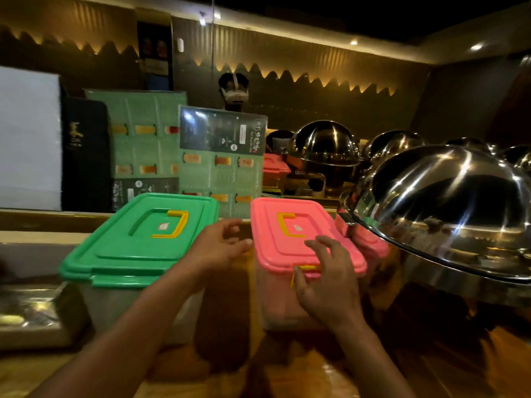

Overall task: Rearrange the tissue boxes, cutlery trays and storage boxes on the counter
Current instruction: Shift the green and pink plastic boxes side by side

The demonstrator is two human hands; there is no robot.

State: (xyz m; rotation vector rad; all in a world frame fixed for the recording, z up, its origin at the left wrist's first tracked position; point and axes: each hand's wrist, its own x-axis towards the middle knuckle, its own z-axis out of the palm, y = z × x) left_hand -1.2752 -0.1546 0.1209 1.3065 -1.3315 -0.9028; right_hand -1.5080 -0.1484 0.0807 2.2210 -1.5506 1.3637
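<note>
head view: only view, looking down at a dim counter
green-lid box: sitting on the counter at left-centre, clear body, lid clipped on, yellow handle lying flat in the lid recess
pink-lid box: sitting on the counter just right of the green-lid box, narrow gap between them, same clear body, yellow handle lying flat on top
left hand: reaching into the gap between the two boxes, fingers loosely curled and spread, not closing on anything; fingertips near the pink lid's left edge, contact too blurred to tell
right hand: hovering at the near end of the pink-lid box, fingers spread wide over the lid, thumb lying by the yellow front latch; gripping nothing, whether it is touching the lid I cannot tell
steel dome cover: standing close on the right of the pink-lid box, more domes sitting behind it
second pink-lid box: sitting farther back, beside the rear domes
menu boards: leaning upright behind the two boxes, green with drink pictures
metal tray: sitting at the near left, beside the green-lid box
person in a headset: standing behind the menu boards
</note>
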